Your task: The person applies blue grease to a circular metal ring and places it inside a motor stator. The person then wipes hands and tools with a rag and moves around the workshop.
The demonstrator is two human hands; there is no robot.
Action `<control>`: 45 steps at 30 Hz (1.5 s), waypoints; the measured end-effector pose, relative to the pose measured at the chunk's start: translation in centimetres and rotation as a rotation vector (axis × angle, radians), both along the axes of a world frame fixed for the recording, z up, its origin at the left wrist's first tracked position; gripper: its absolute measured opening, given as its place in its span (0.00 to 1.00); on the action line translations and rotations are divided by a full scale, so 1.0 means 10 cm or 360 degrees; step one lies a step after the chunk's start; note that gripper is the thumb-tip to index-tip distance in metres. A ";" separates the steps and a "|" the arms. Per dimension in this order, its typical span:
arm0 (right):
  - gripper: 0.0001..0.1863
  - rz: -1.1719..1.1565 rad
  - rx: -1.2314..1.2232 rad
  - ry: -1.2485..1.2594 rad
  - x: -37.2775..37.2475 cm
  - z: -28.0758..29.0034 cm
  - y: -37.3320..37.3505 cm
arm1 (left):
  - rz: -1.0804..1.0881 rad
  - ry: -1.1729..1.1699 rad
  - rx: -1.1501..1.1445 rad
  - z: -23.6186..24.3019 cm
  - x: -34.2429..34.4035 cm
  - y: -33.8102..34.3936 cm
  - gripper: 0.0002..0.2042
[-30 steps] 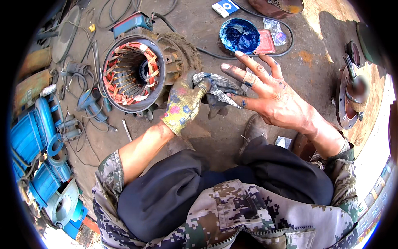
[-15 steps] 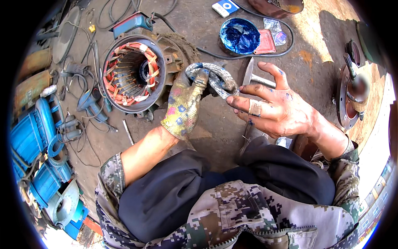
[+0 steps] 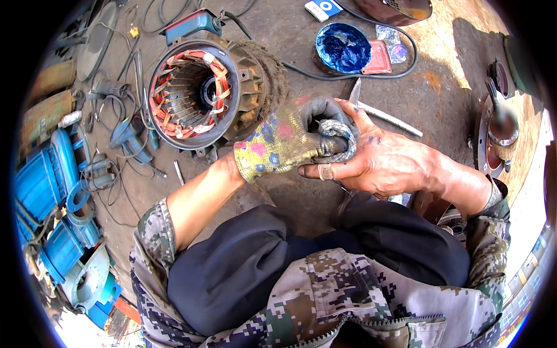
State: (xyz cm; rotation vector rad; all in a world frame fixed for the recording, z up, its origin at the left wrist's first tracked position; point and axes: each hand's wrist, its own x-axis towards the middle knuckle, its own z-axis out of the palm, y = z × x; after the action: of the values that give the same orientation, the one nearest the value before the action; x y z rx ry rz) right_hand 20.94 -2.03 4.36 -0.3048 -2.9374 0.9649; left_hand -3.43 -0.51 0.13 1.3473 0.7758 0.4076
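Observation:
My left hand (image 3: 281, 136), in a stained yellow-and-grey glove with coloured patches, grips a coiled length of grey braided rope-like material (image 3: 342, 134). My bare right hand (image 3: 391, 162), marked with blue smears and wearing a finger bandage, closes around the same coil from the right, its fingertips partly hidden. Just beyond both hands lie a metal blade (image 3: 355, 93) and a pale steel rod (image 3: 400, 123). A motor stator with red windings (image 3: 220, 87) rests left of my gloved hand. Behind the blade sits a round tub of dark blue paste (image 3: 342, 49) beside its red square lid (image 3: 377, 57).
Blue pump casings (image 3: 61, 252) crowd the left edge, with cables and a power tool (image 3: 125, 136) nearby. A flanged rusty part (image 3: 490, 139) stands at right, and a round rusty container (image 3: 394, 8) at the back. A black hose (image 3: 307, 74) crosses the floor.
My gloved hand has moved right and turned over the coil. My right hand, earlier spread-fingered, has closed around it. The material is now bunched more tightly.

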 end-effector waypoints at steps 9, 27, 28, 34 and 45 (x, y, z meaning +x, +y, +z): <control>0.12 -0.0057 0.0122 -0.0045 0.08 -0.11 -0.04 | 0.0436 0.0330 0.0083 0.19 0.11 -0.01 0.13; 0.36 -0.1278 0.0444 0.0189 0.05 -0.07 0.04 | 0.0572 0.0122 -0.0382 0.06 0.24 -0.04 0.18; 0.36 -0.1320 0.0424 0.0152 0.04 -0.16 0.03 | 0.0556 0.0116 -0.0487 0.07 0.21 -0.03 0.18; 0.34 -0.1215 0.0199 0.0230 0.04 -0.36 0.04 | 0.0406 0.0098 -0.0490 0.05 -0.02 -0.11 0.16; 0.23 -0.1126 -0.0026 0.0355 0.15 -0.29 0.00 | 0.0097 0.0551 0.0021 0.42 -0.06 -0.29 0.26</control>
State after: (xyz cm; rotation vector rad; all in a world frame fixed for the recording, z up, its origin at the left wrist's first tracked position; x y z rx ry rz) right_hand 22.43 -2.03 1.50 -1.0598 -2.3237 0.8317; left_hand -4.00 -3.45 4.31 1.4284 1.1034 0.2288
